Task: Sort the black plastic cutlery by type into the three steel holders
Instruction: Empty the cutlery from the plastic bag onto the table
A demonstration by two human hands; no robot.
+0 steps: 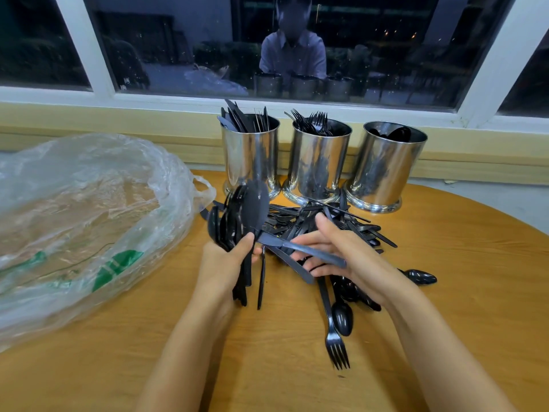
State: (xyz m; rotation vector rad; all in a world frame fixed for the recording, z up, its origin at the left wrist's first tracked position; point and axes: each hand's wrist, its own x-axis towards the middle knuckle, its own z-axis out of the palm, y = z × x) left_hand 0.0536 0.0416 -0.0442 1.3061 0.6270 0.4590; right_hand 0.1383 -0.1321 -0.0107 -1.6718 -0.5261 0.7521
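A: Closest in, a lone fork [337,349] lies on the wooden counter [445,322], tines toward the camera. A loose spoon [342,318] sits just beside its handle.

B: Up from there, both hands! The left hand [225,263] is curled tight round a bunch of spoons [231,215], handles hanging below the fist, bowls fanned out above.

A: And the right hand [341,254] has a blurred spoon [285,243] by the handle, pinched between thumb and fingers, index finger pointing straight out. Its bowl is up against the bunch.

B: Behind the hands is the unsorted pile [326,221], black cutlery criss-crossed and spilling out to the right.

A: Off to the left there's a crumpled clear plastic bag [89,209] with green print, just beside the pile.

B: Now the back row: three steel holders, upright, side by side along the wall. The left holder [251,156] has knives, with a few fork tines among them.

A: The middle holder [316,162] has forks, tines up. The right holder [386,168] shows dark spoon bowls just at the rim.

B: The pile reaches right up to the holders' bases. Farthest back is a dark window [386,40].
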